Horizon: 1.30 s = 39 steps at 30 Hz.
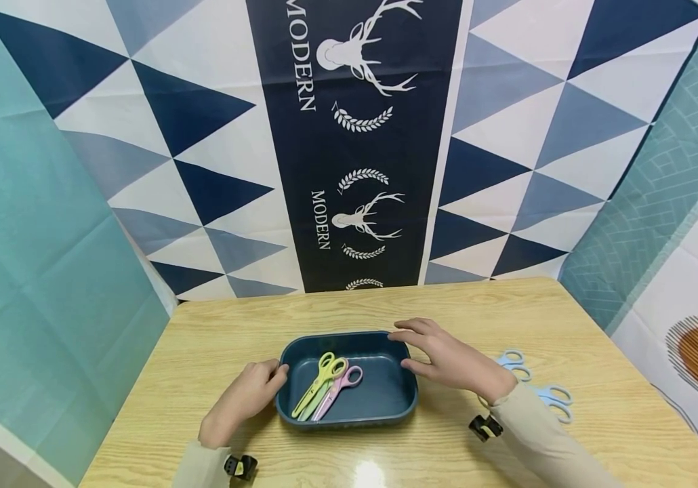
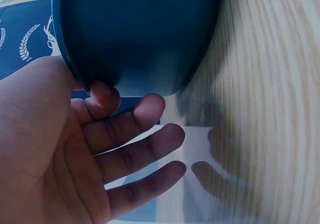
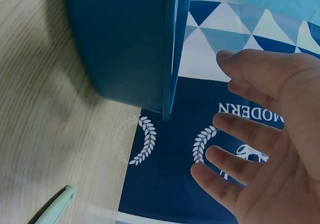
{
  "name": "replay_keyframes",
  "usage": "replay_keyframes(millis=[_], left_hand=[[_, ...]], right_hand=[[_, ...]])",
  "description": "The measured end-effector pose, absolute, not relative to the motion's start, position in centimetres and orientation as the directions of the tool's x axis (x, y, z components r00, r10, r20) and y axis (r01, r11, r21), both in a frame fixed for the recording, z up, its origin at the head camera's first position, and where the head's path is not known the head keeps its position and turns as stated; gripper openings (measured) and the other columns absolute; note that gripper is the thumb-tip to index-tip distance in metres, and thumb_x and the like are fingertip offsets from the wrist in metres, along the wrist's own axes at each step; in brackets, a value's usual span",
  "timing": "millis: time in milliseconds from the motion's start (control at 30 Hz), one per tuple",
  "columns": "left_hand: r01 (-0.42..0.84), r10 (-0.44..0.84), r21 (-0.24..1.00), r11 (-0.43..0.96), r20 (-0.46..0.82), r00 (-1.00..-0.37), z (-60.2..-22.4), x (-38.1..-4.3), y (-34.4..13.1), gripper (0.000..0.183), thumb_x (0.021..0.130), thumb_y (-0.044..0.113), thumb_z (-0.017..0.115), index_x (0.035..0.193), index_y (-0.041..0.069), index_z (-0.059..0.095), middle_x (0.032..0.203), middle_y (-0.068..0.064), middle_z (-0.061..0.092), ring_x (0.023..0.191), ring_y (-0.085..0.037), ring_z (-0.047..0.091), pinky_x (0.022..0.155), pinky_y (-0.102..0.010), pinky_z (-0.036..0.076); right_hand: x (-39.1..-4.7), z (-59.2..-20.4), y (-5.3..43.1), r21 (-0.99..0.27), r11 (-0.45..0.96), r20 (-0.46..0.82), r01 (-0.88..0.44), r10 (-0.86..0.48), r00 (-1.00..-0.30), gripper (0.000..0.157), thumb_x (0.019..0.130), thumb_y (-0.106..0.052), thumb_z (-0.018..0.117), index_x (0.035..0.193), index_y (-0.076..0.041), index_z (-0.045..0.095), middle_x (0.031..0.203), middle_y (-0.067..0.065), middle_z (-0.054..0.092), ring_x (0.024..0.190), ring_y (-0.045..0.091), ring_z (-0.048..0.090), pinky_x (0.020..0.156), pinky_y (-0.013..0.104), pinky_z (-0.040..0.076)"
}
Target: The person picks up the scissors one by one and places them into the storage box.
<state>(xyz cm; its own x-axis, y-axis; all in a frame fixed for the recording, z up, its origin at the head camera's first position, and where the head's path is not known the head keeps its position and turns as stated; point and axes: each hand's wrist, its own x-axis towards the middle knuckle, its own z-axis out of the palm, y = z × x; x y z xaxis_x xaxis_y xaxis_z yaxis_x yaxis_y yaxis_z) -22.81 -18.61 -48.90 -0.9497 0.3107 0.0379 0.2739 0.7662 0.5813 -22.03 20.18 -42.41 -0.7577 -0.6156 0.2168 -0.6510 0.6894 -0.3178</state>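
Note:
A dark blue rectangular bin [image 1: 379, 398] rests on the table, with yellow scissors [image 1: 331, 369], pink scissors [image 1: 339, 384] and a green pair [image 1: 315, 400] partly under them inside. My left hand [image 1: 250, 390] pinches the bin's left end: the thumb hooks over the rim and the index fingertip [image 2: 106, 97] touches the outer wall, while the other fingers spread below. Over the bin's right end hovers my right hand [image 1: 440, 356], fingers loosely extended. The right wrist view shows a gap between that hand and the bin wall [image 3: 120, 39].
Two pairs of light blue scissors [image 1: 558, 398] lie on the wooden table [image 1: 227, 332] by my right forearm, partly hidden by it. A pale green tip [image 3: 60, 199] shows low in the right wrist view. A patterned cloth [image 1: 361, 156] hangs behind the table.

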Motion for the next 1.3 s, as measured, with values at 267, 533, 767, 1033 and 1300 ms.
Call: replay_keyframes(millis=[267, 533, 767, 1033, 1300], left_hand=[[0.282, 0.315, 0.578, 0.766, 0.045, -0.948, -49.0, -22.9, -18.7, 0.037, 0.108, 0.022, 0.050, 0.072, 0.014, 0.051, 0.060, 0.004, 0.043, 0.050, -0.007, 0.038, 0.052, -0.022, 0.034], [0.283, 0.319, 0.578, 0.765, 0.042, -0.947, -49.0, -23.0, -18.8, 0.037, 0.109, 0.023, 0.049, 0.073, 0.015, 0.052, 0.060, 0.004, 0.044, 0.050, -0.008, 0.040, 0.052, -0.022, 0.035], [0.281, 0.322, 0.587, 0.759, 0.037, -0.946, -48.9, -22.9, -18.8, 0.037, 0.109, 0.025, 0.049, 0.074, 0.015, 0.053, 0.061, 0.004, 0.044, 0.051, -0.007, 0.040, 0.052, -0.022, 0.035], [0.286, 0.318, 0.579, 0.764, 0.048, -0.947, -48.8, -22.9, -18.8, 0.038, 0.109, 0.024, 0.049, 0.073, 0.015, 0.052, 0.060, 0.004, 0.044, 0.050, -0.007, 0.040, 0.052, -0.022, 0.035], [0.284, 0.316, 0.576, 0.767, 0.046, -0.948, -48.8, -22.8, -18.9, 0.038, 0.109, 0.027, 0.048, 0.073, 0.015, 0.053, 0.060, 0.004, 0.045, 0.050, -0.008, 0.041, 0.052, -0.023, 0.036]], right_hand=[[-21.4, -42.7, 21.2, -0.334, 0.702, 0.263, -0.629, -0.572, -0.777, 0.049, 0.096, -0.025, 0.074, 0.143, -0.015, 0.060, 0.155, 0.017, 0.048, 0.142, 0.041, 0.046, 0.107, 0.058, 0.046], [-21.0, -43.2, 22.4, -0.325, 0.727, 0.277, -0.605, -0.538, -0.796, 0.055, 0.098, -0.028, 0.072, 0.149, -0.015, 0.054, 0.158, 0.016, 0.045, 0.143, 0.042, 0.044, 0.107, 0.059, 0.046], [-20.4, -43.3, 23.4, -0.326, 0.739, 0.281, -0.589, -0.520, -0.807, 0.058, 0.099, -0.029, 0.070, 0.152, -0.015, 0.051, 0.159, 0.016, 0.044, 0.144, 0.042, 0.043, 0.106, 0.060, 0.046], [-19.8, -43.8, 24.5, -0.329, 0.750, 0.279, -0.573, -0.503, -0.818, 0.059, 0.098, -0.028, 0.072, 0.152, -0.015, 0.050, 0.158, 0.016, 0.045, 0.141, 0.044, 0.045, 0.104, 0.062, 0.046], [-19.2, -44.7, 26.2, -0.282, 0.803, 0.248, -0.525, -0.468, -0.848, 0.064, 0.093, -0.026, 0.077, 0.150, -0.010, 0.052, 0.153, 0.019, 0.050, 0.137, 0.046, 0.049, 0.103, 0.063, 0.046]])
